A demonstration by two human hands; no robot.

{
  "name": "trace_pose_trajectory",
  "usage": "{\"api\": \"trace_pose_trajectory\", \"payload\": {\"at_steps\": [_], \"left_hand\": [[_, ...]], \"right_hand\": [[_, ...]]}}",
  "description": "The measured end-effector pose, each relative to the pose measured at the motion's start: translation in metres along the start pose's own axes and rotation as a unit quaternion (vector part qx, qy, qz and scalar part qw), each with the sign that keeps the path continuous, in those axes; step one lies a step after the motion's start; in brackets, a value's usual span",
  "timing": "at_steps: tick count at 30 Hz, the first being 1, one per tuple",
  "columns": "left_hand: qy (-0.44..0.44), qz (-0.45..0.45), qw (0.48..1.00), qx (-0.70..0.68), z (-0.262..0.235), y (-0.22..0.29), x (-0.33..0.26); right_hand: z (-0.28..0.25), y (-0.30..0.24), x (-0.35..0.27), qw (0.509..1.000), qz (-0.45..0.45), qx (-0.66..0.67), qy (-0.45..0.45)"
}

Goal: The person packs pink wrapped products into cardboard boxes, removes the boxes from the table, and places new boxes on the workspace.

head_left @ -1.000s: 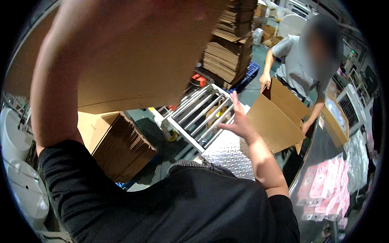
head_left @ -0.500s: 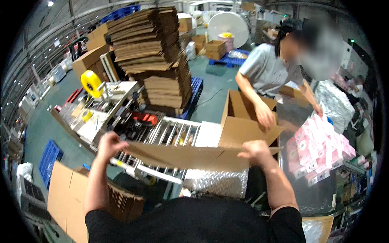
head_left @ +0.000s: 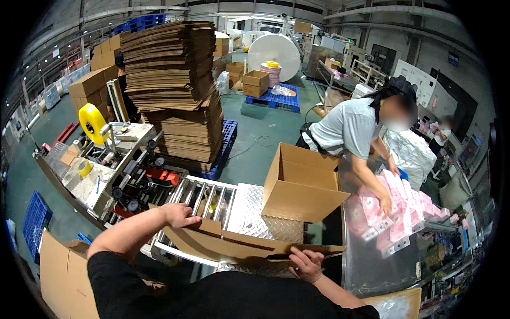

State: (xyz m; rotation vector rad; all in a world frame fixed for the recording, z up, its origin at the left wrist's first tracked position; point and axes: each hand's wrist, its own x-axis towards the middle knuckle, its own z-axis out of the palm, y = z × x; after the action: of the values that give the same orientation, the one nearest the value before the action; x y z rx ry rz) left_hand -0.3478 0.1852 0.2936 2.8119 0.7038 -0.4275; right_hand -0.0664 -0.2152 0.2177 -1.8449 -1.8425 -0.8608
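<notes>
A partly flattened cardboard box (head_left: 234,250) lies crosswise close in front of me, its long flaps standing a little apart. My left hand (head_left: 180,215) is closed over its upper edge at the left end. Near its right end, my right hand (head_left: 306,264) has bent fingers at the near edge of the cardboard; the thumb is partly hidden. Beyond it stands an open cardboard box (head_left: 303,186) with raised flaps, on a metal plate (head_left: 247,207). A co-worker (head_left: 345,125) at the right reaches with both hands to pink-and-white packs (head_left: 396,212) on the table.
A roller conveyor (head_left: 204,199) runs left to a taping machine with a yellow tape roll (head_left: 93,124). Behind it rises a tall stack of flat cardboard (head_left: 170,95) on a blue pallet (head_left: 226,143). More cardboard (head_left: 66,276) stands at the lower left.
My hands and the cardboard box have come lower and nearer, and its flaps have parted. The co-worker's hand has left the open box and now touches the pink packs. The view has shifted.
</notes>
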Motion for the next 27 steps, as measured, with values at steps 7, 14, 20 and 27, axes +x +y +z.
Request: {"api": "trace_pose_trajectory", "payload": {"at_steps": [7,14,20,27], "left_hand": [[-0.068,-0.077,0.989,0.110,-0.055,-0.023,0.059],[-0.363,0.074,0.929,-0.010,0.022,0.167,0.068],[-0.328,0.288,0.887,-0.148,0.046,0.119,0.033],[0.262,0.159,0.947,0.093,0.116,0.144,0.087]], "right_hand": [[0.017,0.056,0.047,0.971,0.065,0.217,0.072],[0.059,0.020,0.041,0.833,-0.144,0.252,-0.470],[0.129,0.045,0.000,0.783,-0.130,0.306,-0.526],[0.054,0.148,0.127,0.906,0.181,0.160,-0.348]]}}
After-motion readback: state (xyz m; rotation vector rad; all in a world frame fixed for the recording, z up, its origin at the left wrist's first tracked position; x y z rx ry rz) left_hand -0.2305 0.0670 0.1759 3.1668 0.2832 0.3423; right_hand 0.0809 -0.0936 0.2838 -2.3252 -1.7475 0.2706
